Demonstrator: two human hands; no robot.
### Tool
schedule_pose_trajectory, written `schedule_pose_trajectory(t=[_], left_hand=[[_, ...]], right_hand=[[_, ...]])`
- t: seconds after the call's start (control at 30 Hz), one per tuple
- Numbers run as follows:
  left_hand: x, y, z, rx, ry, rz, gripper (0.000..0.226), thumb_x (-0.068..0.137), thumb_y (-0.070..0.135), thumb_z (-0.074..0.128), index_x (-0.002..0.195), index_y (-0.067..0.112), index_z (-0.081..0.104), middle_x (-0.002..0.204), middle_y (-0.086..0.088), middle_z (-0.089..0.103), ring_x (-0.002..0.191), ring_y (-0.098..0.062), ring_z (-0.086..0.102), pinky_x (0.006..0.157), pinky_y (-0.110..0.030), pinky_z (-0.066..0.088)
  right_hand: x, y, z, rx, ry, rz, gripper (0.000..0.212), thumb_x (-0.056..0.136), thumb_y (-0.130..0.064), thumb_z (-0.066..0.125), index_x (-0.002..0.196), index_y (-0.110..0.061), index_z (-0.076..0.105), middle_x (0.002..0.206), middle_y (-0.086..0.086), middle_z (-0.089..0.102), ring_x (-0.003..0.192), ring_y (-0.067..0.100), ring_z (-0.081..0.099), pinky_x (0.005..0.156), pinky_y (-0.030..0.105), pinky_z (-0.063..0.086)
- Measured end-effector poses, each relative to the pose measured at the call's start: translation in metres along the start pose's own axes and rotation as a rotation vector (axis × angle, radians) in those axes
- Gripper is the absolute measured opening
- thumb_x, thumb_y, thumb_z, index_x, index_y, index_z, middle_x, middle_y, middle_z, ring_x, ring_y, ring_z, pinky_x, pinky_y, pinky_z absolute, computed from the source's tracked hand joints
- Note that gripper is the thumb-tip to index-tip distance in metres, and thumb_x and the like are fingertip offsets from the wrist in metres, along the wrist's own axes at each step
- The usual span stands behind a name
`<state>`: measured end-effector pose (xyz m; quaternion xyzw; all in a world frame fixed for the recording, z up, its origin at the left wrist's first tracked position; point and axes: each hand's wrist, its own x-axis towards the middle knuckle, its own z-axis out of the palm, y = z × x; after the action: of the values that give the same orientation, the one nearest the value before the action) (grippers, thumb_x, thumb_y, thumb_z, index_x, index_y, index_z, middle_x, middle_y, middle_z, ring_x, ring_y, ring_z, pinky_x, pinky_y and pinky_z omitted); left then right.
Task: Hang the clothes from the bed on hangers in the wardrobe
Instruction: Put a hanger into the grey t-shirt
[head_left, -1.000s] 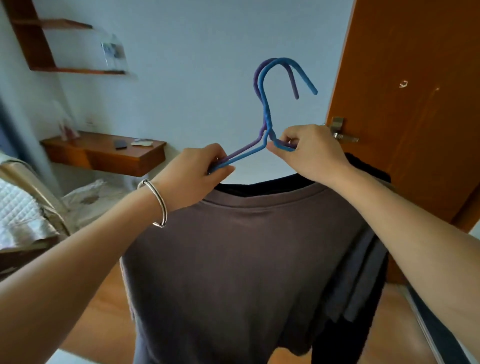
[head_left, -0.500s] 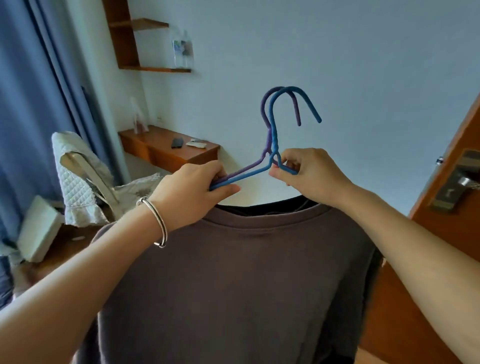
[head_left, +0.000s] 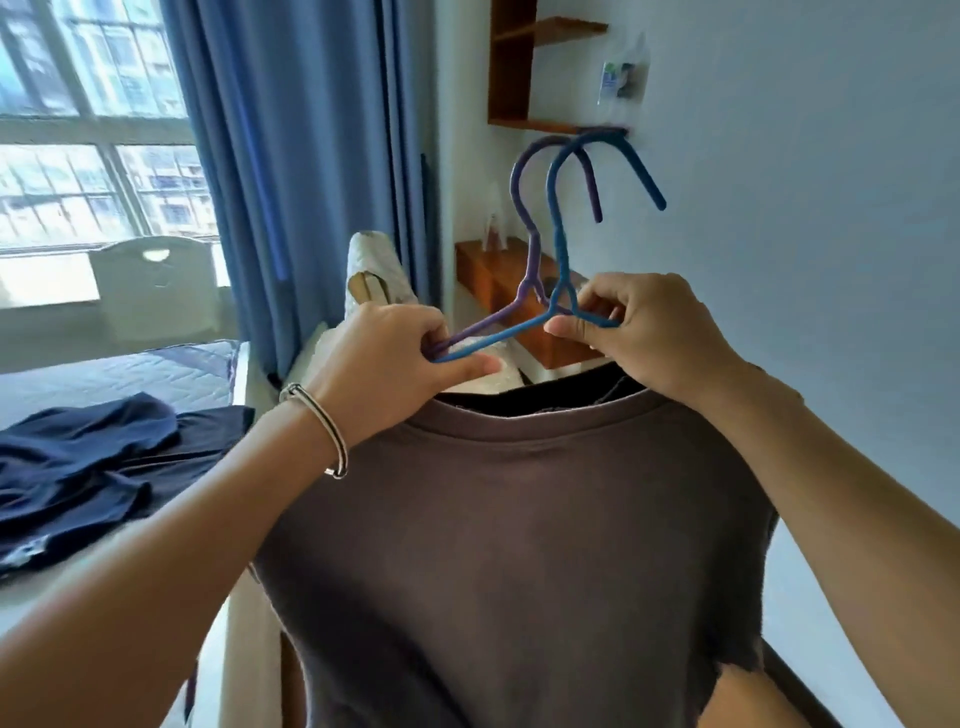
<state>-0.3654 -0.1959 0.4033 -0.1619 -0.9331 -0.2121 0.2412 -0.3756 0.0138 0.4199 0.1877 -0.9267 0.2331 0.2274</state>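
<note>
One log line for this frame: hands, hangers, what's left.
left hand: grips both hangers | right hand: pinches blue hanger | purple hanger, brown shirt: held up | navy clothes: on bed

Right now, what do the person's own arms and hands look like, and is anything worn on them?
Both forearms are bare, with no sleeves in view and no gloves. The left hand has a thin silver-coloured bangle around its wrist, an open band whose end shows near the underside. The right hand and its wrist carry nothing: no watch, ring or band is visible.
</note>
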Motion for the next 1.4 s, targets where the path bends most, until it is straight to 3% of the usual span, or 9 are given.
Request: schedule_pose_trajectory(t=[0.07,0.23,0.4,0.53,0.77,0.97,1.1,1.2,1.4], left_hand=[[0.014,-0.024,0.009,0.03,0.0,-0.036,0.052,0.066,0.065,0.06,0.046,0.024,0.034,0.044,0.008,0.037,0.043,-0.007,0.035,0.044,-0.021,0.024],[0.054,-0.094,0.029,0.095,-0.019,-0.125,0.05,0.056,0.076,0.042,0.047,0.027,0.034,0.044,0.009,0.04,0.045,-0.005,0.04,0.047,-0.024,0.027],[0.089,-0.166,0.027,0.198,0.008,-0.244,0.052,0.063,0.073,0.052,0.051,0.024,0.037,0.052,0.008,0.045,0.054,-0.012,0.046,0.048,-0.023,0.026],[0.106,-0.214,0.014,0.19,0.059,-0.353,0.049,0.064,0.066,0.062,0.053,0.023,0.041,0.052,0.009,0.047,0.054,-0.004,0.043,0.049,-0.023,0.028],[0.096,-0.291,0.004,0.314,0.208,-0.615,0.052,0.066,0.063,0.062,0.065,0.011,0.056,0.055,0.002,0.053,0.062,-0.022,0.051,0.058,-0.032,0.036],[0.091,-0.313,-0.006,0.519,0.387,-0.801,0.045,0.069,0.063,0.062,0.061,0.021,0.048,0.051,0.004,0.045,0.057,-0.02,0.047,0.047,-0.024,0.028],[0.098,-0.31,-0.02,0.682,0.502,-0.963,0.055,0.066,0.07,0.056,0.066,0.015,0.057,0.053,0.0,0.049,0.058,-0.023,0.05,0.055,-0.027,0.035],[0.103,-0.301,-0.036,0.836,0.598,-1.03,0.06,0.065,0.072,0.053,0.07,0.013,0.062,0.047,0.005,0.042,0.056,-0.022,0.047,0.058,-0.028,0.034],[0.096,-0.286,-0.08,1.143,0.678,-1.075,0.053,0.075,0.06,0.057,0.073,0.008,0.064,0.056,-0.003,0.048,0.056,-0.022,0.047,0.058,-0.029,0.034]], right_hand=[[0.025,0.007,0.024,0.025,-0.03,-0.045,0.061,0.064,-0.066,0.043,0.092,-0.017,0.066,0.082,0.0,0.069,0.073,0.019,0.065,0.071,0.041,0.058],[0.095,0.053,0.085,0.015,-0.237,-0.009,0.021,0.077,-0.056,0.058,0.079,-0.035,0.055,0.08,-0.007,0.064,0.077,0.013,0.062,0.072,0.034,0.054],[0.167,0.062,0.153,0.096,-0.341,-0.033,0.025,0.084,-0.052,0.052,0.069,-0.033,0.055,0.068,-0.001,0.063,0.067,0.018,0.06,0.068,0.043,0.05],[0.218,0.043,0.203,0.229,-0.292,-0.146,0.027,0.088,-0.04,0.053,0.069,-0.021,0.049,0.056,-0.007,0.045,0.053,0.01,0.043,0.058,0.032,0.036],[0.311,-0.005,0.299,0.352,-0.331,-0.367,0.023,0.083,-0.039,0.061,0.071,-0.02,0.054,0.052,-0.008,0.043,0.051,0.007,0.042,0.056,0.027,0.03],[0.383,-0.053,0.355,0.527,-0.408,-0.593,0.032,0.073,-0.051,0.066,0.059,-0.023,0.059,0.046,-0.006,0.049,0.049,0.009,0.044,0.054,0.022,0.033],[0.423,-0.09,0.368,0.717,-0.486,-0.756,0.046,0.06,-0.064,0.06,0.058,-0.017,0.062,0.046,-0.005,0.052,0.052,0.007,0.042,0.052,0.017,0.031],[0.446,-0.122,0.369,0.823,-0.486,-0.866,0.057,0.066,-0.063,0.056,0.067,-0.007,0.067,0.06,0.011,0.061,0.055,0.01,0.045,0.055,0.018,0.032],[0.46,-0.2,0.373,0.967,-0.468,-1.04,0.055,0.078,-0.057,0.057,0.068,-0.003,0.067,0.057,0.012,0.059,0.054,0.01,0.046,0.053,0.01,0.033]])
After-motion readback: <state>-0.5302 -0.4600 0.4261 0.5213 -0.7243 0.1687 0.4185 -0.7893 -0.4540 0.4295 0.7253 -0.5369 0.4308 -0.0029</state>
